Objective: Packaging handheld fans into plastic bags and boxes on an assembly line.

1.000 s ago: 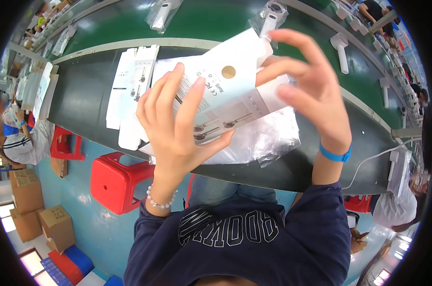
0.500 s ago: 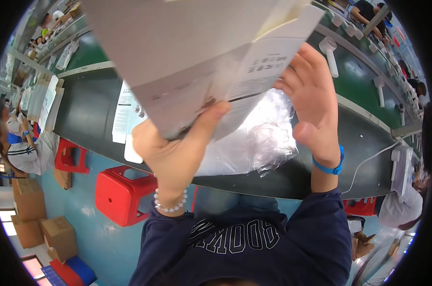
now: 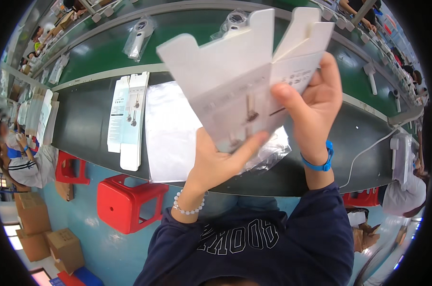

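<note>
A white and grey printed carton (image 3: 235,95), its end flaps standing up, is held tilted above the dark table. My left hand (image 3: 220,159) grips its lower edge, with the thumb across the printed face and the fingers hidden behind. At the carton's right side, my right hand (image 3: 316,105) holds it between thumb and fingers. Below and to the left lies a sheet-like stack of white plastic bags (image 3: 168,136). Crumpled clear plastic (image 3: 275,152) shows on the table under the carton. Farther left lie flattened printed cartons (image 3: 132,119).
Beyond the dark worktable (image 3: 82,119) runs a green conveyor (image 3: 104,57) bearing white round-headed handheld devices, one a bagged device (image 3: 138,40). A white cable (image 3: 356,164) crosses the table at right. A red stool (image 3: 123,205) and cardboard boxes (image 3: 66,245) stand on the floor at left.
The carton has moved lower and farther from me, its flaps now in full view. My right hand, earlier spread beside it, has closed on it. My left hand has shifted right.
</note>
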A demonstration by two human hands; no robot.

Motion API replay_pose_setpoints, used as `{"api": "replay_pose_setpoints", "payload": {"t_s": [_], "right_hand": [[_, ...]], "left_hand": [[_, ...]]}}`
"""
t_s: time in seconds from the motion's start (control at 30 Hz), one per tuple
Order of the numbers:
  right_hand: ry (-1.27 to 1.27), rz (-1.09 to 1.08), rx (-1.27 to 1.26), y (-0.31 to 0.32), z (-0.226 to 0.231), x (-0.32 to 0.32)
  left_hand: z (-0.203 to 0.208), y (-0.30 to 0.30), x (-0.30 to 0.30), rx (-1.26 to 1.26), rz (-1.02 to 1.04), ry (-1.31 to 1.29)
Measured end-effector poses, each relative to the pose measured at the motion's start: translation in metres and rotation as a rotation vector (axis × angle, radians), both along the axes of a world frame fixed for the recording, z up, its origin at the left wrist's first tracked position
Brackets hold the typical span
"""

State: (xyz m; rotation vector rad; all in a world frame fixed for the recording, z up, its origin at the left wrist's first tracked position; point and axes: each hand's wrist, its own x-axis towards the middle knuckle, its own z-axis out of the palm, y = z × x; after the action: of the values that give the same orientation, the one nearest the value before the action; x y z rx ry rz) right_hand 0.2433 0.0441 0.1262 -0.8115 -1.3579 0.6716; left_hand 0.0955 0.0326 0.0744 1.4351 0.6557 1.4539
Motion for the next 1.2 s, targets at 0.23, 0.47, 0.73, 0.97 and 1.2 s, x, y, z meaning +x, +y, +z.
{"api": "replay_pose_setpoints", "payload": {"t_s": [0.23, 0.47, 0.73, 0.97, 1.2], "right_hand": [[-0.187, -0.056, 0.104, 0.009, -0.007, -0.002], [0.076, 0.169, 0.023, -0.02, 0.006, -0.005], [0.234, 0.192, -0.312, -0.034, 0.02, 0.001], [0.314, 0.17, 0.01, -0.027, 0.002, 0.005], [0.266, 0.279, 0.024, -0.026, 0.002, 0.008]], "left_hand": [[-0.014, 0.014, 0.005, 0.529, 0.296, 0.379], [-0.026, 0.006, 0.015, 0.491, 0.358, 0.539], [-0.026, 0.016, 0.023, 0.594, 0.321, 0.339], [-0.001, 0.031, 0.024, 0.739, 0.114, 0.054], [-0.003, 0.037, 0.029, 0.841, 0.122, -0.034]]}}
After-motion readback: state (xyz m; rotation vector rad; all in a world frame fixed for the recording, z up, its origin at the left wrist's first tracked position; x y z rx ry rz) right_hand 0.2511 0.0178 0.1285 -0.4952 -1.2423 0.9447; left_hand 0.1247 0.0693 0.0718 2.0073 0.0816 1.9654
